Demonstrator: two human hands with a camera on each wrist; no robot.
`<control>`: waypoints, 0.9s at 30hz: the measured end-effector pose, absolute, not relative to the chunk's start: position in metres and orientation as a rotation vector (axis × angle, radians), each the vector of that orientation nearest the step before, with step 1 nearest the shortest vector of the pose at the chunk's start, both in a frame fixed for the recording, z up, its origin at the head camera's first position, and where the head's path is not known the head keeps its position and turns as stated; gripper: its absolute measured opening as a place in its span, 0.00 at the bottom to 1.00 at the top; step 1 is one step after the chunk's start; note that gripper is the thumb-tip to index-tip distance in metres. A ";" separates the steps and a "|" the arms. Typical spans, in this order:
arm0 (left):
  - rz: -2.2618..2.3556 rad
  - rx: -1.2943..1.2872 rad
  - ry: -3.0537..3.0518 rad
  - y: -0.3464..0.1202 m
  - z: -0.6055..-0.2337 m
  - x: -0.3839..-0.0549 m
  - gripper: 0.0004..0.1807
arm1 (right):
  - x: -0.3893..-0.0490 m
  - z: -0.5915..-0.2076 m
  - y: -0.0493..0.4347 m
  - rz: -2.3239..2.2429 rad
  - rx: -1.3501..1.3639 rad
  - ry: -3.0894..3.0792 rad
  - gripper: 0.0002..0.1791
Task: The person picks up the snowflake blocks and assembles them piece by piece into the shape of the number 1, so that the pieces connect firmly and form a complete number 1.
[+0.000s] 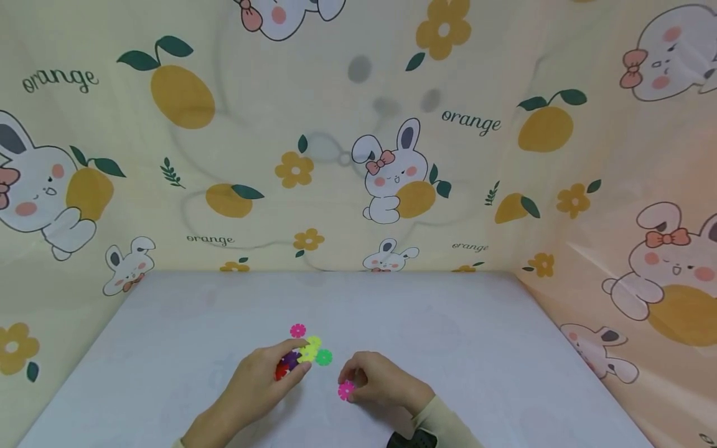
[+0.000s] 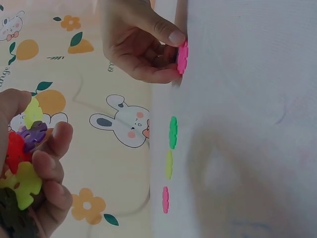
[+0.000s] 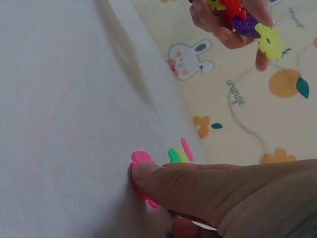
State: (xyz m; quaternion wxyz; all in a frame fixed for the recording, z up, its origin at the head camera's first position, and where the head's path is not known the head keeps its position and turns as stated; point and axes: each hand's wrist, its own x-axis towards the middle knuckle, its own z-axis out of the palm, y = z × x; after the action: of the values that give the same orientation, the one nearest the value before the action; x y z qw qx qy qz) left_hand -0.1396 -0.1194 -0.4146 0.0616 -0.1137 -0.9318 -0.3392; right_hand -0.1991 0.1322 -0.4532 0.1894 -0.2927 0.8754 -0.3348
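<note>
My left hand (image 1: 259,378) holds a chain of flower-shaped plastic discs between thumb and fingers. The purple disc (image 2: 32,135), red disc (image 2: 18,148) and yellow end disc (image 3: 270,41) overlap each other. A darker disc (image 2: 15,214) sits deeper in the same grip in the left wrist view. To the right, my right hand (image 1: 383,381) pinches a bright pink flower-shaped disc (image 1: 346,391) by its edge, close over the table. Beyond the hands a green disc (image 1: 323,357), a yellow disc (image 1: 315,342) and another pink disc (image 1: 298,330) lie in a slanting row.
The white tabletop (image 1: 448,323) runs back to a cream curtain (image 1: 336,93) printed with rabbits, oranges and flowers. This cloth also borders the left and right sides. A dark band (image 1: 411,438) circles the right wrist below the sleeve (image 1: 445,423).
</note>
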 end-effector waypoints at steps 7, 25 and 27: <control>-1.041 -0.340 -2.826 -0.119 -0.415 -0.139 0.21 | -0.201 -0.456 0.130 -0.964 -0.814 2.450 0.11; -0.980 -0.380 -2.812 -0.119 -0.419 -0.140 0.20 | -0.205 -0.457 0.128 -1.160 -0.793 2.396 0.06; -0.967 -0.401 -2.795 -0.120 -0.420 -0.140 0.20 | -0.205 -0.455 0.127 -1.193 -0.820 2.398 0.04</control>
State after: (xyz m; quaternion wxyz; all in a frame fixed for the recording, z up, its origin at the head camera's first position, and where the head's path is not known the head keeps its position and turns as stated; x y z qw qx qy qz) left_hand -0.1395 -0.1199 -0.4197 0.0782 -0.1340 -0.9336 -0.3229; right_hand -0.2052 0.1271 -0.4547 0.1695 -0.2884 0.8438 -0.4197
